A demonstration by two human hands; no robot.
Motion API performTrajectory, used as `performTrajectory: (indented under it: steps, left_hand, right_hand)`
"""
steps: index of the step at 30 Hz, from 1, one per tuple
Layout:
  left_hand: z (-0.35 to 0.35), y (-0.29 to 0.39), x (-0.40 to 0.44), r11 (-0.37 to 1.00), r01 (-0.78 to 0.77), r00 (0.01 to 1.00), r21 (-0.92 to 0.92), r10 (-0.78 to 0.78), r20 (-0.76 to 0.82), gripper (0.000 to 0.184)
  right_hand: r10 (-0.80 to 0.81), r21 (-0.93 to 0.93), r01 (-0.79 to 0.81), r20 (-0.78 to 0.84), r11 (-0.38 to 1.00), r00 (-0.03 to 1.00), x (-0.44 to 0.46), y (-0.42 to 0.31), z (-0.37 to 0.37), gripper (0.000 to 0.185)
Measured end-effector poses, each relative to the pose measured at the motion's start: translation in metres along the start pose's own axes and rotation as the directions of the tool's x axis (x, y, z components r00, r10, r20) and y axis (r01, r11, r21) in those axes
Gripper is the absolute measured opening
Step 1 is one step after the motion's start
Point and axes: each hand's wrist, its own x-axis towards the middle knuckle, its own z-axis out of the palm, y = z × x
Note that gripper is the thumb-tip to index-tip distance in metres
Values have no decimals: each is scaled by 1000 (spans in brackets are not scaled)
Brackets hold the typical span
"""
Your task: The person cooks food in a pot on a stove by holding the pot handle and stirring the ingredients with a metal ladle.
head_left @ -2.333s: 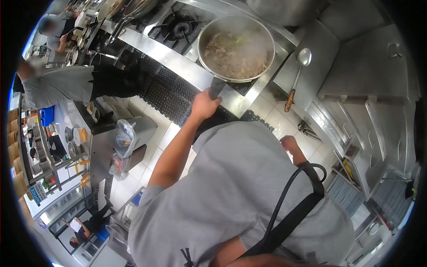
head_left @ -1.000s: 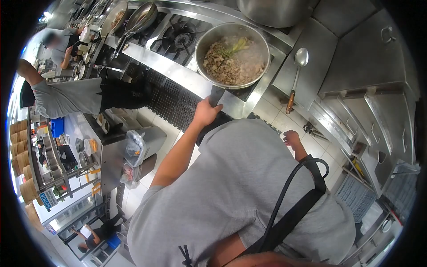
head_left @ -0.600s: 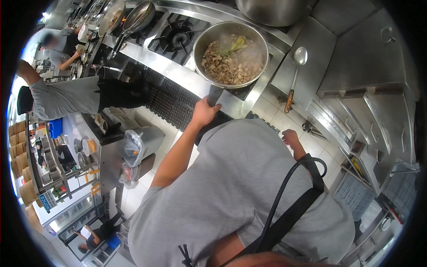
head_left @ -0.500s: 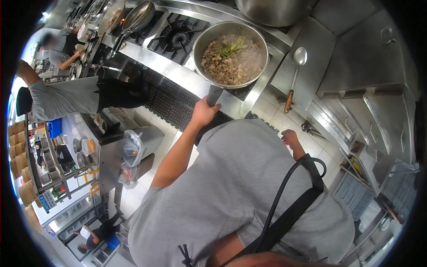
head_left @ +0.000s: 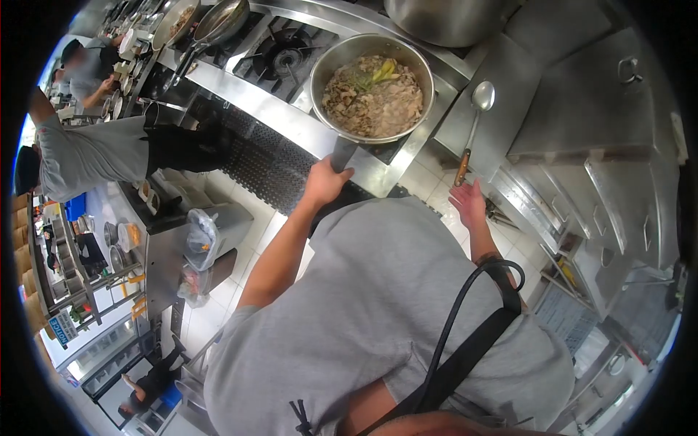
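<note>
My left hand (head_left: pixel 326 182) is wrapped round the dark handle (head_left: pixel 343 153) of a large deep pan (head_left: pixel 315 87) on the stove. Chopped, browned food (head_left: pixel 374 102) that looks like meat fills the pan, with green-yellow pieces (head_left: pixel 385 70) on top and a little steam. My right hand (head_left: pixel 469 205) is open, its fingers spread just below the wooden grip of a long metal spoon (head_left: pixel 472 132). That spoon lies on the steel counter (head_left: pixel 500 109) to the right of the stove, its grip sticking out past the edge. Whether my fingertips touch the grip I cannot tell.
A bare burner (head_left: pixel 282 59) is left of the pan, then two frying pans (head_left: pixel 222 23) (head_left: pixel 174 25). A big steel pot (head_left: pixel 447 18) stands behind. A co-worker in a grey shirt (head_left: pixel 102 152) is at the left. Steel drawers (head_left: pixel 574 196) line the right side.
My right hand has risen from beside my body toward the spoon's grip, and its fingers have spread. My left hand stays on the pan handle. The view has shifted slightly.
</note>
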Motion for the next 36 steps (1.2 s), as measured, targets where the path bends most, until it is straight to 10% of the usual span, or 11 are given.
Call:
performTrajectory:
  steps: [10, 16, 22, 27, 29, 36]
  left_hand:
    - [-3, -4, -3, 988, -149, 982, 37, 152, -113, 33]
    - [-14, -4, -1, 973, -40, 989, -229, 71, 129, 35]
    - [-33, -32, 26, 955, -292, 956, 46, 290, 47, 34]
    - [-44, -47, 44, 952, -305, 945, -4, 303, 125, 35]
    - [-42, -52, 46, 939, -344, 931, -29, 345, 119, 37]
    - [-63, -35, 33, 962, -274, 941, 1, 268, 207, 45]
  right_hand:
    - [-13, -148, 27, 100, 989, 995, -2, -26, 63, 40]
    - [-156, 115, 141, 133, 983, 979, -34, -28, 77, 22]
    - [-274, -201, 325, 244, 924, 930, -124, -43, 134, 23]
    - [-514, -857, 309, 61, 413, 856, -163, -68, 210, 34]
    - [-732, -832, 483, 505, -272, 457, -155, -69, 237, 38]
    - [-505, -845, 162, 447, -510, 738, -146, -46, 316, 40]
